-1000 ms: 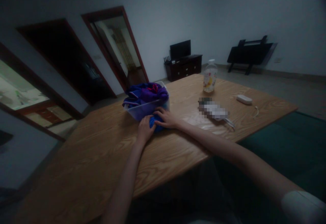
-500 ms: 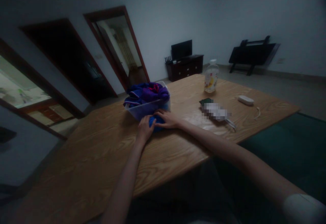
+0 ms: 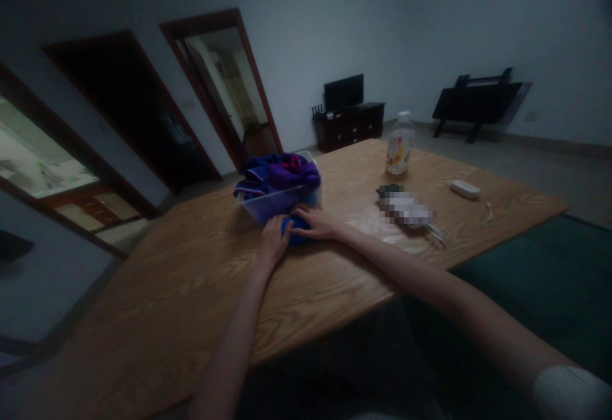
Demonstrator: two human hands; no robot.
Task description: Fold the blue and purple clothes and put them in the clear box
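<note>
A small bundle of blue cloth (image 3: 299,234) lies on the wooden table (image 3: 201,280), right in front of a clear plastic bin (image 3: 268,206). My left hand (image 3: 273,235) is curled round its left side. From the right and the far side, my right hand (image 3: 315,222) presses on it, thumb toward my left hand. Fingers of both hands partly cover the bundle, so its full shape is hidden. Heaped above the bin's rim are folded purple and dark blue clothes (image 3: 282,174), with white piping and a bit of red.
To the right stand a capped clear bottle (image 3: 399,149), a blurred-out flat item (image 3: 406,208) with a strap, and a white oblong case (image 3: 465,189) beside a short cord (image 3: 486,214). Beyond the table are a TV cabinet (image 3: 351,127) and a folded black table (image 3: 478,102).
Both hands stay on the blue cloth with almost the same hold. The whole view has shifted very slightly; nothing on the table has visibly moved.
</note>
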